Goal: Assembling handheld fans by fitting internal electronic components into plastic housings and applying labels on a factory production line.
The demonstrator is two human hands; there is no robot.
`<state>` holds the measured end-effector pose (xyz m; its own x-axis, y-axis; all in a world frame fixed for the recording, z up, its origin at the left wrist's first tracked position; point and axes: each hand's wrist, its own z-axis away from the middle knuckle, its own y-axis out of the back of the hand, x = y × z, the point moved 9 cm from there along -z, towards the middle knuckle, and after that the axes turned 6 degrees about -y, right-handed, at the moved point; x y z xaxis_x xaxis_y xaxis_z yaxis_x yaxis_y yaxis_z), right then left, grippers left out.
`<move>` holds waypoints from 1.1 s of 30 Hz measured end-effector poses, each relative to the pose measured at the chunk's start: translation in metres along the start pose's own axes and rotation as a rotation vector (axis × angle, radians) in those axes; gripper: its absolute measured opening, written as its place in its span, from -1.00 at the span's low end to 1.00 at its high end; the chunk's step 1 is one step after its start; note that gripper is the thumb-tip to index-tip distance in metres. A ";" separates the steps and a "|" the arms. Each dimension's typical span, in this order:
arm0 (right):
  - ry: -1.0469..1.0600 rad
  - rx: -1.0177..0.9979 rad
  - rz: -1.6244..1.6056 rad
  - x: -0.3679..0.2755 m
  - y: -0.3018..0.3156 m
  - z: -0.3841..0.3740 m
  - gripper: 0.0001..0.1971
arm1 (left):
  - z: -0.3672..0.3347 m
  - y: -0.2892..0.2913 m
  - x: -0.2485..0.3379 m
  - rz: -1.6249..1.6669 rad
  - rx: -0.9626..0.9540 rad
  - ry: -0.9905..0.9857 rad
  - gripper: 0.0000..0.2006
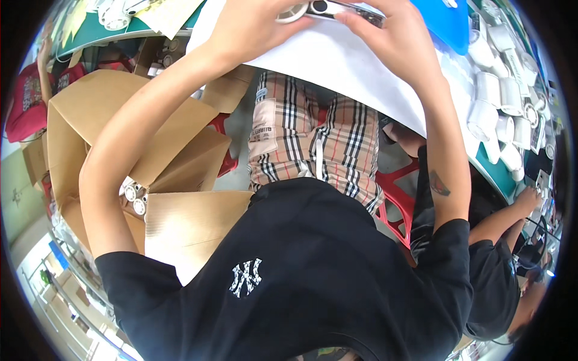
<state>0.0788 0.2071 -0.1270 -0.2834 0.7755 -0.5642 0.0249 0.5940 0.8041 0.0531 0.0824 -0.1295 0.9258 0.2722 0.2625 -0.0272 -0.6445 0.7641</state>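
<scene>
At the top edge of the view, above a white sheet (337, 72) on the table, both hands hold one elongated white plastic part (319, 7) with a rounded end and a dark inner section. My left hand (256, 27) grips its round white end, the thumb along the near side. My right hand (397, 33) is closed about the dark end with the thumb pressed on it. The top of the part and some fingertips are cut off by the picture's edge, so its exact kind cannot be made out.
A blue tray (448, 24) lies beyond my right hand. Many white plastic parts (487, 90) are heaped on the green table (492, 171) at right. An open cardboard box (96, 99) with similar parts stands at left. A co-worker's arm (503, 219) is at far right.
</scene>
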 end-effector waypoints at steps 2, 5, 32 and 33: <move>-0.011 0.120 -0.248 0.016 0.005 0.009 -0.64 | 0.007 0.018 0.018 0.080 0.402 -0.347 -0.67; -0.109 -0.067 -0.231 0.014 0.000 0.025 -0.51 | -0.007 0.018 0.044 0.139 0.137 -0.227 -0.75; 0.301 0.109 -0.588 -0.011 -0.010 0.026 -0.49 | -0.006 -0.013 0.018 0.084 -0.314 0.203 -0.63; -0.014 -0.013 -0.194 -0.002 -0.016 0.024 -0.49 | -0.007 -0.013 0.019 0.081 -0.340 0.220 -0.62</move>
<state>0.1015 0.2013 -0.1430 -0.2683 0.6494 -0.7115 -0.0412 0.7302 0.6820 0.0679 0.1013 -0.1304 0.8139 0.3999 0.4216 -0.2543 -0.4073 0.8772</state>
